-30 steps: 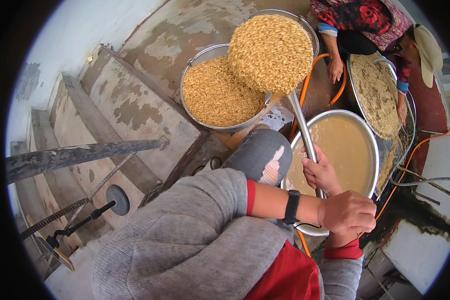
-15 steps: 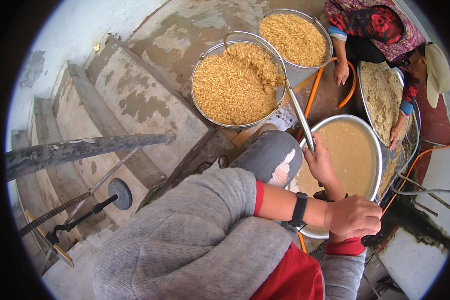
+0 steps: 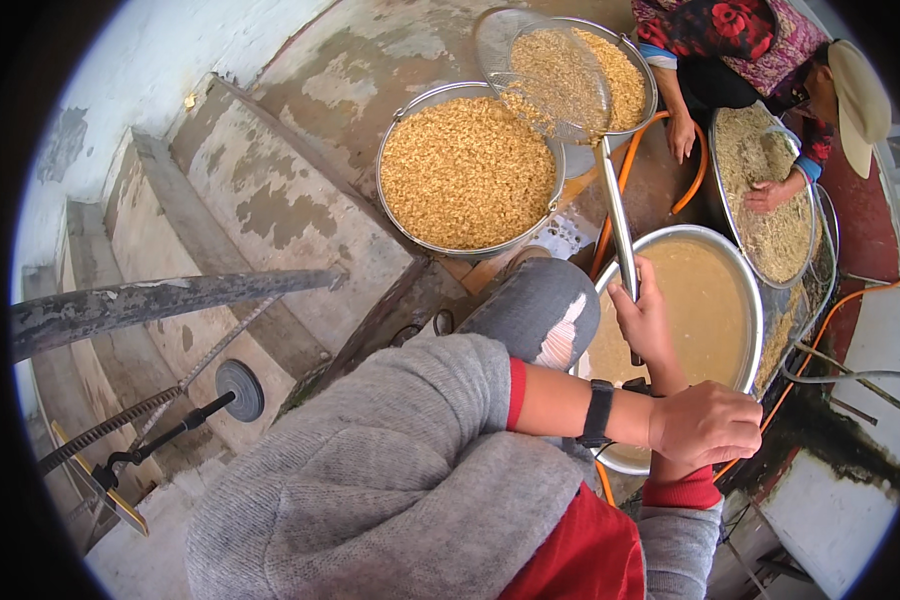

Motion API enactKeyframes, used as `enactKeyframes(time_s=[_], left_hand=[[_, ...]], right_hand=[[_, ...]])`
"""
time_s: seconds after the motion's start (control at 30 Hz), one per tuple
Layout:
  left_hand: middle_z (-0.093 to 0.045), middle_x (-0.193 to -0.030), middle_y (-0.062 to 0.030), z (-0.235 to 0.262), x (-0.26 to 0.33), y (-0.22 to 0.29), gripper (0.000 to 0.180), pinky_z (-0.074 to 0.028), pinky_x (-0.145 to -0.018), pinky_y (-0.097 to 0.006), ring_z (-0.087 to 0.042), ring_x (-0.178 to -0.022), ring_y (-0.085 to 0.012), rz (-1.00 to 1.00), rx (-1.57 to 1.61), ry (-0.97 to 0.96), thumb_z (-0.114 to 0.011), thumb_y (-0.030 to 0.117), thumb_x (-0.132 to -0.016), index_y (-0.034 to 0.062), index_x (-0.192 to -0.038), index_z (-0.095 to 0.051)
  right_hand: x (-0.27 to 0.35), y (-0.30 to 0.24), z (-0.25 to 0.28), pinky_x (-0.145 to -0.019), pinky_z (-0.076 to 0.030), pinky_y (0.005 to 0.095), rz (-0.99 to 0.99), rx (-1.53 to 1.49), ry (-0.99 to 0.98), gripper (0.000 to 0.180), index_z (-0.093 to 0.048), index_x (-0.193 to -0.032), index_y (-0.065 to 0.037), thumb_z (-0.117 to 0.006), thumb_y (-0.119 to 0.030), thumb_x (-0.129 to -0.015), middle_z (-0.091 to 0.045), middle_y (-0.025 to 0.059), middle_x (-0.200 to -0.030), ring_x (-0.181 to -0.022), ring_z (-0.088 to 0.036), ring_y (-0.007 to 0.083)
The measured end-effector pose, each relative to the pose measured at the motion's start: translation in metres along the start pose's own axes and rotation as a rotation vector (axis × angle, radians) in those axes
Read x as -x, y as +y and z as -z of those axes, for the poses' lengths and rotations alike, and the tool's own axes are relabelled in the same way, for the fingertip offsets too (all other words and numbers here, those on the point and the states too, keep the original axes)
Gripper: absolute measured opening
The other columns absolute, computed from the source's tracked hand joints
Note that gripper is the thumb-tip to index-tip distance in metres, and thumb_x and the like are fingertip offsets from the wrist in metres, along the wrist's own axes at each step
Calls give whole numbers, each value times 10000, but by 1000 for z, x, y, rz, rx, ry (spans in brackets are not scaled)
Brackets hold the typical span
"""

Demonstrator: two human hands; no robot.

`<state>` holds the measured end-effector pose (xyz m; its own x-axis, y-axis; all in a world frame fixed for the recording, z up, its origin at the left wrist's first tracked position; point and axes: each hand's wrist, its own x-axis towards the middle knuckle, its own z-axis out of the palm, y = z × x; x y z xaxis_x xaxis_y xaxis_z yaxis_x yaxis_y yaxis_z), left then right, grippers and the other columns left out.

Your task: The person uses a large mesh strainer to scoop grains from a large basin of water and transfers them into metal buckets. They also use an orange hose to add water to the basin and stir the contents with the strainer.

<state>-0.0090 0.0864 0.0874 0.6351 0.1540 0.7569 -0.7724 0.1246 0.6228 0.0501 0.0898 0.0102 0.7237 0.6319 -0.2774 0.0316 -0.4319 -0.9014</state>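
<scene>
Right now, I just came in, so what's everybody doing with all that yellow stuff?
Someone's right hand holds a long scoop by its handle. Its round mesh, with some grain in it, is up over the far bucket in this view. The near bucket is heaped with grain. The left hand is curled over the right arm. A tub holds cloudy brown liquid. Another person has one hand in a basin of paler stuff.

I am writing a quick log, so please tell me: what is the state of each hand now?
Left hand: closed, over the right forearm; whether it holds anything is hidden.
Right hand: closed, holding the mesh scoop's handle.
</scene>
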Motion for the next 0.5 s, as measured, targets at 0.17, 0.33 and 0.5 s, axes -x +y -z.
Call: enactKeyframes(time_s=[0.17, 0.33, 0.5], left_hand=[[-446, -709, -49, -1, 2, -4, 130, -426, -514, -357, -528, -620, -222, -32, -19, -7, -609, 138, -806, 71, -743, -517], [-446, -715, -56, -3, 2, -5, 143, -439, -531, -376, -533, -637, -242, -10, -20, -25, -613, 160, -801, 70, -747, -515], [-525, -740, -38, -4, 6, -8, 56, -449, -529, -324, -562, -631, -216, 57, -76, -119, -615, 129, -814, 90, -801, -576]], right_hand=[[33, 11, 22, -326, -245, 189, -181, -731, -149, 302, -385, -1224, -90, -483, -188, -955, -331, -44, -553, -380, -288, 36], [100, 52, 37, -325, -270, 196, -189, -856, 52, 262, -426, -1147, -67, -435, -262, -972, -388, -19, -571, -386, -335, 57], [204, 134, 36, -326, -277, 194, -499, -978, 521, 204, -472, -1018, -63, -419, -255, -973, -386, -25, -566, -387, -346, 63]])
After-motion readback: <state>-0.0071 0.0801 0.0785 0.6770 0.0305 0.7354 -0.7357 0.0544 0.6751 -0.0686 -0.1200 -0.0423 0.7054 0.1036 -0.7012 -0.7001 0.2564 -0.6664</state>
